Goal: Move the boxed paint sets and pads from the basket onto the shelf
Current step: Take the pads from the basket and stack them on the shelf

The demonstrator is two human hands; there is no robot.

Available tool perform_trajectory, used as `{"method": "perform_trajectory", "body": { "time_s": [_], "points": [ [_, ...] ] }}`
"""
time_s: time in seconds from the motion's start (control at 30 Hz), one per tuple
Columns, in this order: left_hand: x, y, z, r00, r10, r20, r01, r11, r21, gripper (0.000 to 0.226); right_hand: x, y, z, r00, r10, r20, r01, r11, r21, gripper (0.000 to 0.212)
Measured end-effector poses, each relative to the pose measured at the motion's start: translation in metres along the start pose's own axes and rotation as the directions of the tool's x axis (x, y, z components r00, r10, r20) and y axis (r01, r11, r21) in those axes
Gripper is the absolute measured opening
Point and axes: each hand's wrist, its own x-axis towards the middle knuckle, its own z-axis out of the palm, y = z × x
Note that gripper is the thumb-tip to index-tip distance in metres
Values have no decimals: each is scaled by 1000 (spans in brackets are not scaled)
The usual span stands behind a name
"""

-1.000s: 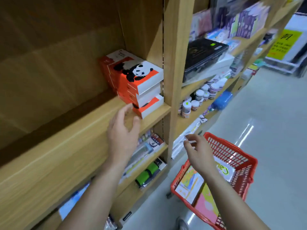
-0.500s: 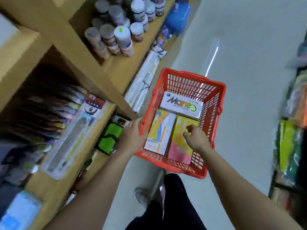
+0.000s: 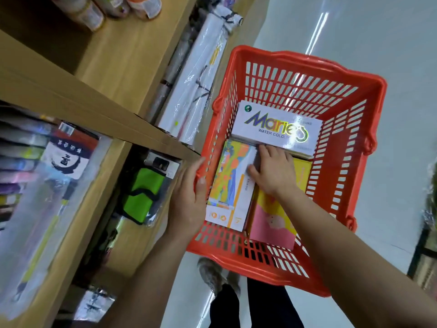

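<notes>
— What is sitting at the top left?
— Paint jars (image 3: 94, 10) are standing clustered, and plastic-wrapped paper rolls (image 3: 196, 74) are lying side by side to their right.
— And lower down?
— A green pouch (image 3: 144, 190) is lying in a clear bag, near a calligraphy pack (image 3: 68, 152). A grey shoe (image 3: 212, 273) is resting on the glossy floor (image 3: 390, 43).

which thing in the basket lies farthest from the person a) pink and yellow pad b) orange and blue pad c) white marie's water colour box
c: the white Marie's box lies at the far end of the basket, beyond the orange and blue pad and the pink and yellow pad.
</notes>
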Motion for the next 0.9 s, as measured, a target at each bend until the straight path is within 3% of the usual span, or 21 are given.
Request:
{"method": "perform_trajectory", "body": {
  "time_s": [0.17,0.37,0.67,0.9],
  "points": [
    [2,-1,1,999,-40,7,40,998,-49,36,12,-4,7,998,48,-34,-48,999,9,83],
    [1,3,2,997,-78,11,78,991,-106,42,13,-4,10,999,-41,-36,41,999,11,76],
    [0,2,2,994,-109,29,112,987,-112,38,29,-12,3,999,-29,40,31,998,-50,91],
    [0,4,2,993,-115,20,117,989,-91,37,27,-14,3,997,-66,44,68,996,-57,86]
  ]
}}
